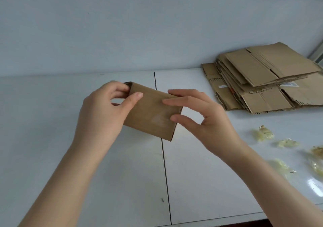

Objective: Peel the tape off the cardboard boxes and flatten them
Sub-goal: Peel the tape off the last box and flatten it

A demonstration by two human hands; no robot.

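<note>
The underside and far side of the small cardboard box [150, 111] are turned away, and no tape can be made out on its upper face, only a pale scuffed patch. It is held in the air above the white table [104, 174], tilted, over the dark seam [165, 174] between two panels.

The left hand [101, 114] grips the box's left end: the thumb lies across the top face and the fingers curl round the far corner, their tips hidden. The right hand [206, 120] is at the right end, its thumb and two bent fingertips touching the face. Its other fingers are out of sight, so I cannot tell whether it truly grips or only steadies.

At the back right, against the wall [122, 25], lies a stack of flattened cardboard [262, 79] with ragged edges, cut off by the picture's right side. Nearer, crumpled tape scraps [264, 133] are scattered, some running off the right edge too.

The table's front edge shows only at lower right. The bare surface lies to the left of the seam and below the hands.
</note>
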